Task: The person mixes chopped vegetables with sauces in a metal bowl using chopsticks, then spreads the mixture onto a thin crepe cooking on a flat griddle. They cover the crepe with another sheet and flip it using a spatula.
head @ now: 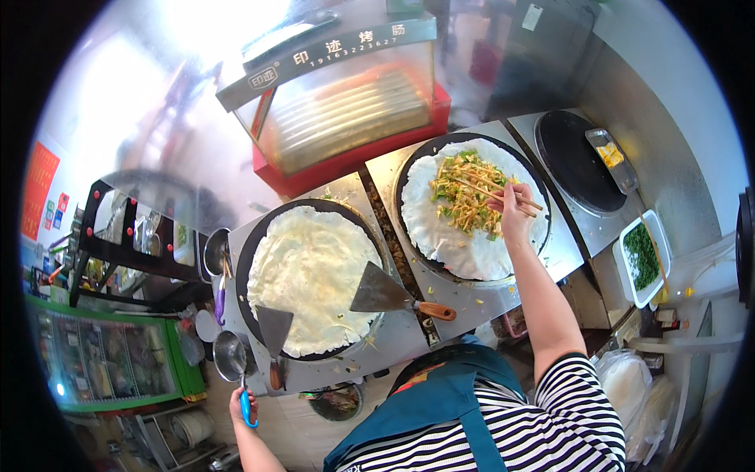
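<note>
My right hand (512, 206) holds a pair of wooden chopsticks (489, 190), their tips in a heap of shredded filling with chopped greens (466, 192). The heap lies on a thin pale flatbread (424, 227) on the right round griddle. Low at the left, my left hand (242, 406) grips the blue handle (246, 408) of a utensil that reaches up to a metal pot (230, 354). On the left griddle (245, 289) lies a second flatbread (312, 271). Two wide metal scrapers with wooden handles rest across its edge, one at the right (383, 289), the other at the lower left (275, 330).
A glass-fronted roller grill with a red base (354, 165) stands behind the griddles. Farther right are a dark griddle (566, 159) bearing a metal tray (622, 171) and a white tub of chopped greens (663, 236). A black rack (94, 236) and green-framed fridge (112, 407) stand left.
</note>
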